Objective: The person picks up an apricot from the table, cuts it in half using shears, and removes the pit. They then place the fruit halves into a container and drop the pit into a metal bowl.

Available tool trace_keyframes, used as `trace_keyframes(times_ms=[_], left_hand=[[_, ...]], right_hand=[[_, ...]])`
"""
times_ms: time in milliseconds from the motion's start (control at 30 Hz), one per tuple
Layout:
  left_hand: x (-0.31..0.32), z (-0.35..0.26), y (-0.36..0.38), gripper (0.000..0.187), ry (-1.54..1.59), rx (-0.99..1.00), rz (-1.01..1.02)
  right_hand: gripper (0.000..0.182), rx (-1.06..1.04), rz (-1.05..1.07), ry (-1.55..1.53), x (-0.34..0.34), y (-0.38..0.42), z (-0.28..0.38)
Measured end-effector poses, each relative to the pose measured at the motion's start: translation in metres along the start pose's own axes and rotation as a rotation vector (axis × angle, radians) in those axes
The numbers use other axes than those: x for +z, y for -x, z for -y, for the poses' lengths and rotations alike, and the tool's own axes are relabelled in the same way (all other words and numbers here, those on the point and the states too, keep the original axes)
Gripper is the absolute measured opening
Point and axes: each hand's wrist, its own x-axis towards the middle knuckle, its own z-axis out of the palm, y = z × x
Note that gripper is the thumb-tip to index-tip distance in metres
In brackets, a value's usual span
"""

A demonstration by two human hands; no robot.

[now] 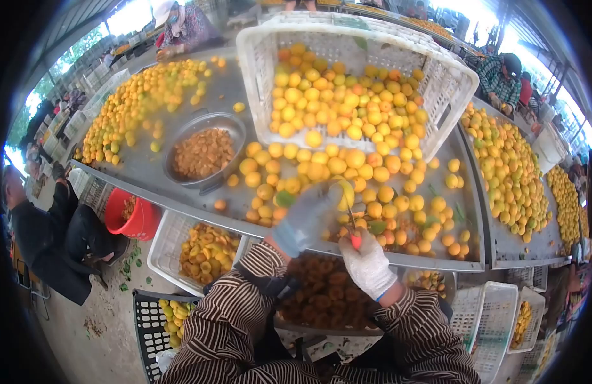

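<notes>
My left hand (303, 216), in a grey glove, pinches a yellow apricot (346, 194) above the near edge of the metal table (200, 208). Its fingers are slightly blurred. In a white glove, my right hand (369, 265) grips a small knife (355, 241) by its red handle, the blade pointing up at the apricot's lower side. Loose apricots (389, 211) lie around and beyond both hands. Behind them a white crate (256, 83) rests tipped on its side, with apricots spilling from its mouth. A metal bowl (240, 137) of brown pits stands to the left.
Below the table edge are a container of brown pieces (328, 291), a white crate (164, 259) of apricot halves, a black crate (145, 333) and a red bucket (152, 221). A person (46, 237) sits at left. Others work at the far left and right, beside apricot heaps (507, 169).
</notes>
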Motion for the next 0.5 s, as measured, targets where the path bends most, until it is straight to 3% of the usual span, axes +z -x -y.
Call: trace_keyframes(times_ms=[100,167,200,267,300,367,400,467,500], left_hand=[[0.007,-0.025,0.006,0.051,-0.274,-0.024,0.051],[0.011,-0.032,0.008,0.053,-0.674,0.068,0.050],[0.012,-0.029,0.008,0.053,-0.672,0.068,0.050],[0.014,-0.013,0.006,0.056,-0.726,-0.019,-0.242],[0.005,0.000,0.002,0.056,-0.726,-0.020,-0.238],[-0.015,0.027,-0.009,0.059,-0.255,0.038,-0.030],[-0.004,0.023,-0.008,0.059,-0.254,0.037,-0.030],[0.022,0.008,-0.003,0.062,0.325,-0.171,-0.160],[0.021,0.007,-0.002,0.062,0.325,-0.171,-0.160]], right_hand=[[0.028,-0.046,0.059,0.073,-0.005,-0.004,-0.011],[0.029,-0.064,0.121,0.040,-0.010,-0.005,-0.007],[0.029,-0.063,0.120,0.041,-0.009,-0.005,-0.007],[0.029,-0.021,0.092,-0.039,-0.003,-0.003,-0.005],[0.029,-0.020,0.088,-0.039,-0.002,-0.003,-0.002],[0.028,-0.025,0.026,-0.004,0.000,-0.002,0.004],[0.028,-0.023,0.025,-0.004,0.004,-0.002,0.004],[0.017,0.011,-0.045,0.052,0.010,-0.002,0.001],[0.017,0.010,-0.045,0.052,0.008,-0.003,-0.001]])
